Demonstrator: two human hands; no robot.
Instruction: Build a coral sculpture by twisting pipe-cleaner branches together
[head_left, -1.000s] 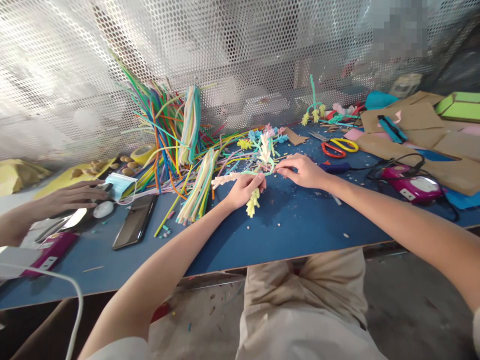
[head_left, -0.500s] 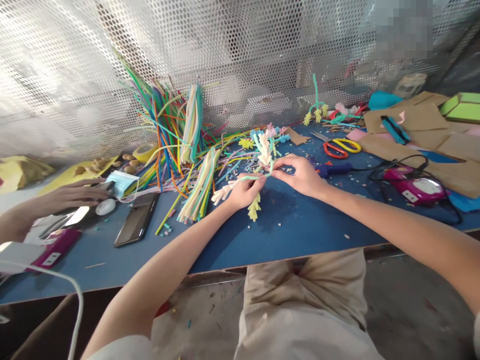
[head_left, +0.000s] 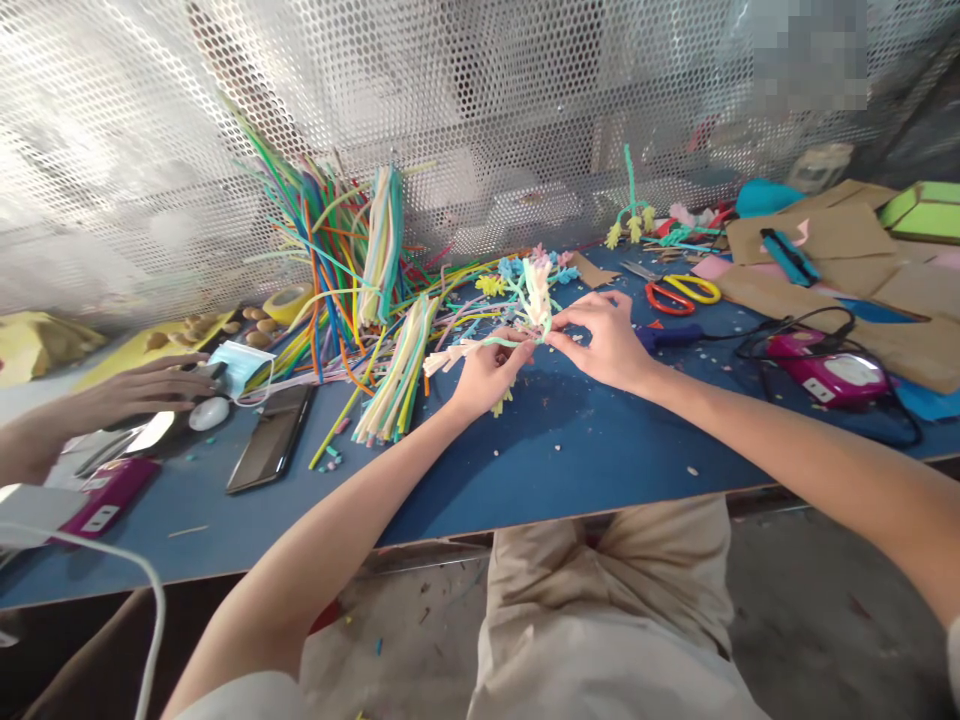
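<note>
Between my hands is a pipe-cleaner flower (head_left: 537, 285) with fuzzy cream and yellow blooms on pale green stems. My left hand (head_left: 489, 372) pinches a green stem; a cream bloom sticks out to its left and a yellow bloom hangs partly hidden beneath it. My right hand (head_left: 600, 335) grips the stem joint just under the upright cream bloom, thumb and forefinger closed. The fingertips of both hands almost meet there. Behind them lie small blue, pink and yellow pipe-cleaner blossoms (head_left: 514, 270) among cut scraps.
Left are pipe-cleaner bundles (head_left: 401, 370), a phone (head_left: 271, 438), a face mask (head_left: 240, 368) and another person's hand (head_left: 154, 390). Right are scissors (head_left: 671, 292), a glue gun (head_left: 667, 337), a magenta power strip (head_left: 825, 370) and cardboard pieces (head_left: 814, 235). A perforated metal panel (head_left: 487, 120) stands behind.
The flower has turned a little: its upright cream bloom has shifted right, and the lower yellow bloom is now more hidden behind my left hand. My right hand has risen slightly with fingers more bent.
</note>
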